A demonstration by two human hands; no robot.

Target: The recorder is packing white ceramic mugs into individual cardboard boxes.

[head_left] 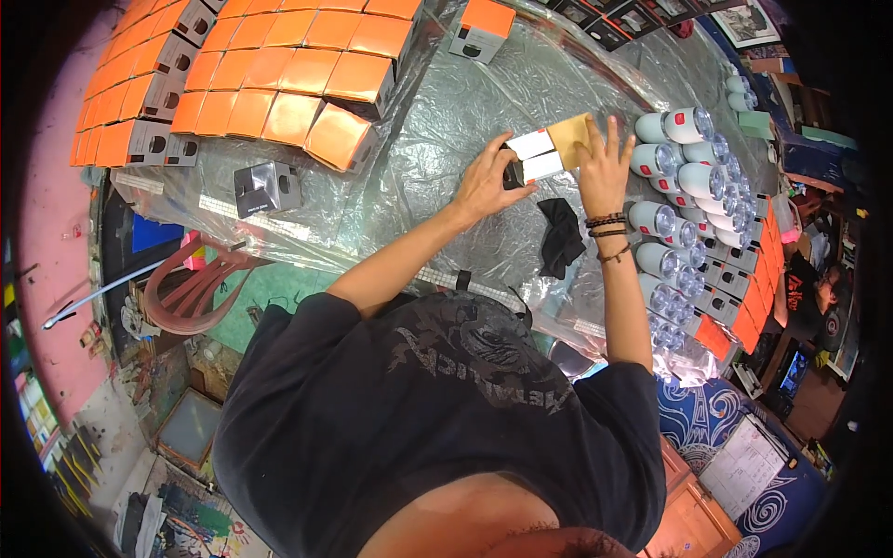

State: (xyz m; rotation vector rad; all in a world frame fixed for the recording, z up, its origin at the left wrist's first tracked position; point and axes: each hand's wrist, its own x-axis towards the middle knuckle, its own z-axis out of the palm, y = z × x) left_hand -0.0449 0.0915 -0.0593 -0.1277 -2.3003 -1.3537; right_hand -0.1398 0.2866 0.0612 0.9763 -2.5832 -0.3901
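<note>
A small cardboard box point(539, 169) with dark sides, white inner flaps and a tan lid flap folded out stands at the far middle of the plastic-covered table. My left hand point(486, 181) grips its dark left side between thumb and fingers. On the right, my right hand point(603, 175) lies against the tan flap, its fingers stretched and apart. What is inside the box cannot be seen. Between my forearms, just below the box, a crumpled black cloth point(561, 239) rests on the plastic. Several pale blue tumblers point(655, 219) with clear lids lie close to the right of my right hand.
Rows of orange-topped boxes point(307, 74) fill the table's far left. One grey-black box point(267, 189) sits nearer its left edge, and another orange-topped box point(481, 30) at the back. More boxes point(730, 274) border the tumblers. A brown chair point(200, 288) stands left, below the table edge.
</note>
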